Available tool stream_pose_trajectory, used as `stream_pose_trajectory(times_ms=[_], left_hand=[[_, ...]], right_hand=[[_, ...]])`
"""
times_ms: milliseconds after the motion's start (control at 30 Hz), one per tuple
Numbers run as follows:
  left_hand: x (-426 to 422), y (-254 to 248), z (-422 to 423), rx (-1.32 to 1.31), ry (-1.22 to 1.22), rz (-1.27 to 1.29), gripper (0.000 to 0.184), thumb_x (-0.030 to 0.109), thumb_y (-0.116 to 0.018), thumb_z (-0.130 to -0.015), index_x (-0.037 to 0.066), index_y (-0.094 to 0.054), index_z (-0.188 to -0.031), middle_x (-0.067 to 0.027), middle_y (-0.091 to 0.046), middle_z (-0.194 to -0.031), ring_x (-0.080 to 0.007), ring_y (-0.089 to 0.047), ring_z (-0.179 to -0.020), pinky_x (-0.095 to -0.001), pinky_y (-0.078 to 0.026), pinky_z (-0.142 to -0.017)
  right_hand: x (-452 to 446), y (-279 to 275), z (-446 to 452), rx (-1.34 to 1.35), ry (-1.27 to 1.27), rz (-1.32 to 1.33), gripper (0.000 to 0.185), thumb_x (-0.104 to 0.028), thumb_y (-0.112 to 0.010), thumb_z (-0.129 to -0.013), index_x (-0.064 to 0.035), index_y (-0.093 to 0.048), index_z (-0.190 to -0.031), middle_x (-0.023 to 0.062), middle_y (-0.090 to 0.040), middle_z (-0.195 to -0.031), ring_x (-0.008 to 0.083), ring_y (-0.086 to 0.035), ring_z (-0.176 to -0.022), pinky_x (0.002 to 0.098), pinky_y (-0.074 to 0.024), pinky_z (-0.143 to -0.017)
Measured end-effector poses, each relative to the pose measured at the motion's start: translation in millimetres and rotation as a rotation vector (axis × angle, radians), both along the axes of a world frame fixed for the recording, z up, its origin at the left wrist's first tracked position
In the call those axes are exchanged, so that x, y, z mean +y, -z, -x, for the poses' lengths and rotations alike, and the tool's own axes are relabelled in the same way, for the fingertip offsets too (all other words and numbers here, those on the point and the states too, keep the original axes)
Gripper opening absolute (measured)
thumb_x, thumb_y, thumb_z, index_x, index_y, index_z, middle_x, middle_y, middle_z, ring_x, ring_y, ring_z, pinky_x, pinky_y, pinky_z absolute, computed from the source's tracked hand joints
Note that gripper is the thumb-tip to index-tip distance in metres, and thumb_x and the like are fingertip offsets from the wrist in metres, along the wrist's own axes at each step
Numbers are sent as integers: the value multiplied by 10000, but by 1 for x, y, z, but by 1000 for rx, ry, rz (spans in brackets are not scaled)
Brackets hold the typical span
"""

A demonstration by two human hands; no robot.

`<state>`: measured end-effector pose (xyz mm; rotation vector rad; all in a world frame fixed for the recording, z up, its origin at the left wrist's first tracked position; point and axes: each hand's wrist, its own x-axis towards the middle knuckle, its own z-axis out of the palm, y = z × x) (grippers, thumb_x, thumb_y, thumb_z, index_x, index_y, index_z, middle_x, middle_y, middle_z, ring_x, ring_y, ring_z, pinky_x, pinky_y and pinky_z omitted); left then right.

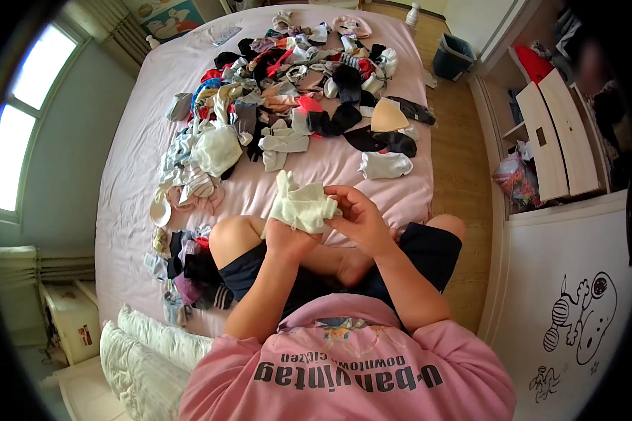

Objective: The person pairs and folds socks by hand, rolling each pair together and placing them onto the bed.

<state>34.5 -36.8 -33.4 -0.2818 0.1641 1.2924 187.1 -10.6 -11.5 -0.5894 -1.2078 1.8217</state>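
Note:
A pale cream cloth item (303,205), partly folded, is held up above my crossed legs. My left hand (291,237) is under its lower left part, with the fingers mostly hidden behind the cloth. On its right side my right hand (358,217) pinches the edge between thumb and fingers. Beyond the hands, a large heap of mixed socks and small clothes (281,84) covers the far part of the pink bed sheet (260,196). A white folded item (385,165) lies at the heap's near right, and a beige cup-shaped pad (388,116) rests just behind it.
A smaller pile of clothes (189,270) lies beside my left knee. White quilted bedding (147,365) is at the lower left. A dark bin (453,57) stands on the floor at the right, near an open cabinet with wooden drawer fronts (558,137).

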Motion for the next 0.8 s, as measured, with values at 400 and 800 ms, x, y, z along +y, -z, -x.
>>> stream_pose_trajectory(times_ms=[400, 800], left_hand=[[-32, -31, -3, 1437, -394, -463, 514, 186, -561, -812, 42, -324, -1245, -74, -434, -1139, -149, -417, -1066, -283, -324, -911], [-24, -44, -3, 1484, -5, -486, 155, 85, -621, -791, 14, -547, -908, 23, -543, -791, -21, -459, -712, -165, -374, -613]], right_hand=[[-3, -40, 5, -464, 53, -410, 305, 18, -569, -708, -37, -458, -986, 29, -504, -880, 96, -498, -814, 241, -416, -735], [1, -61, -8, -528, 315, -922, 148, -32, -614, -694, -50, -587, -838, 70, -565, -791, 214, -537, -709, 290, -428, -641]])
